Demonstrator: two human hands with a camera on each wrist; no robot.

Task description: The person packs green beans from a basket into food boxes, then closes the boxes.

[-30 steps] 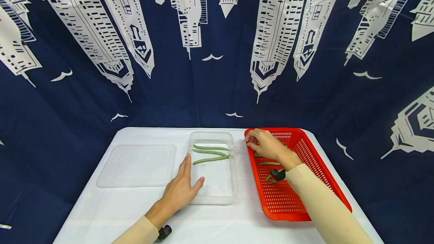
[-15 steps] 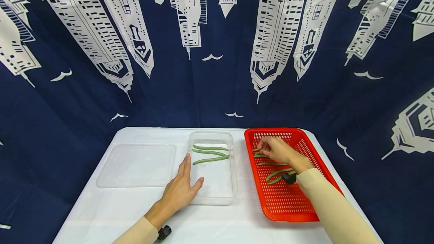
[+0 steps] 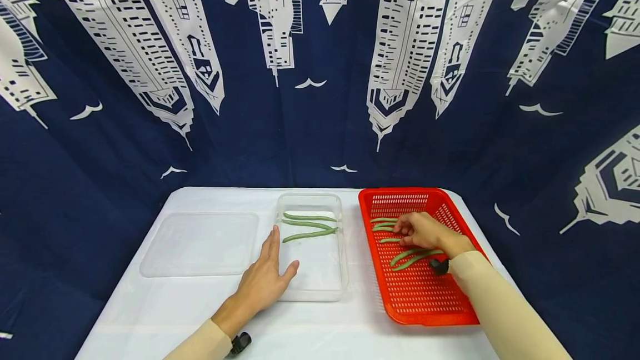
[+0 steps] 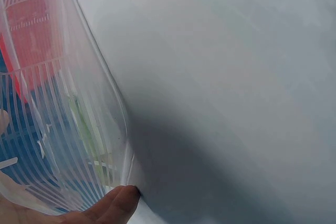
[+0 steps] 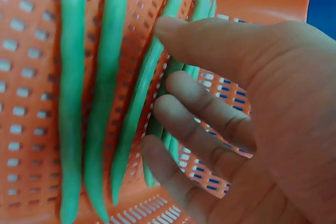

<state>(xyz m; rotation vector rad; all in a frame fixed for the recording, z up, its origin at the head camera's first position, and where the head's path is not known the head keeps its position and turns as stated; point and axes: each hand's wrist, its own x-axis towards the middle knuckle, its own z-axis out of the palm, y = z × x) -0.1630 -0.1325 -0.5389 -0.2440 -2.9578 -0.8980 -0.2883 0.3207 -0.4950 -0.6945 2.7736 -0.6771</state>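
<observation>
My left hand [image 3: 264, 279] lies with straight fingers along the left side of a clear plastic container [image 3: 312, 295]. In the left wrist view, the fingertips [image 4: 125, 199] touch its ribbed wall. Three green beans [image 3: 309, 235] lie at the far end inside. My right hand [image 3: 425, 232] is down in a red perforated basket [image 3: 425, 315], over several green beans [image 3: 410, 261]. Seen from the right wrist, the thumb overlaps one green bean [image 5: 139, 98] while the bent fingers sit beside it, with a gap between thumb and fingers. No bean is plainly gripped.
A flat translucent lid [image 3: 200, 244] lies on the white table [image 3: 165, 315], left of the container. Behind the table hangs a dark blue cloth [image 3: 280, 143] printed with white buildings and birds.
My right hand has moved from the basket's far left rim to the right and nearer, in among the beans, uncovering more of them. My left hand keeps its place.
</observation>
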